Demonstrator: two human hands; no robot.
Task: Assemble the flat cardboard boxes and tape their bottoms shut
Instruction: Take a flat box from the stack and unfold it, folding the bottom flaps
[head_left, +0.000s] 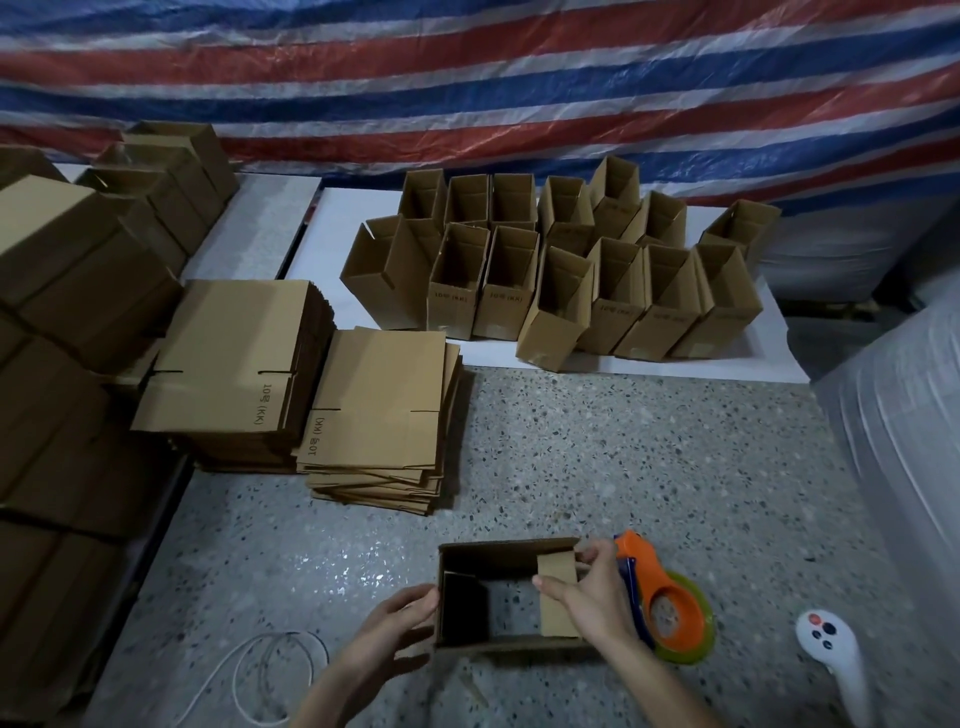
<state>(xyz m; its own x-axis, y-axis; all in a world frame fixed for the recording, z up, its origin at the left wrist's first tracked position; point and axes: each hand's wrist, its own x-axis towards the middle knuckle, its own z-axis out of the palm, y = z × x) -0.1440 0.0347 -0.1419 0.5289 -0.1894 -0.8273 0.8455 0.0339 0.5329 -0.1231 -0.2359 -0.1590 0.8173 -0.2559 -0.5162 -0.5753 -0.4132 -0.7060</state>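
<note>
Cardboard box (498, 553) sits low centre, near the person, opened into a tube. Speckled floor (597, 441) shows through its middle. One end flap folded in on the left, dark; another on the right, lighter.

Left hand (400, 618) holds the box's left wall, thumb near the top edge, fingers (410, 631) curled against the outside. Right hand (597, 592) grips the right end: thumb on the folded flap, other fingers wrapped over the wall's far corner.

Orange tape dispenser (670, 613) with a greenish roll lies on the floor just right of the box, partly behind the right hand. White controller (831, 644) further right, apart. White cable (270, 670) looped on the floor at left.

Two stacks of flat boxes (228, 358) side by side, left of centre, the nearer one lower and messier. Assembled boxes (571, 270) stand open-topped in rough rows on a white board (753, 364) further back. Brown cartons (52, 312) piled along the left edge. Striped tarp (467, 78), red, white and blue, hangs behind. White wrapped bundle (909, 415) at right.
</note>
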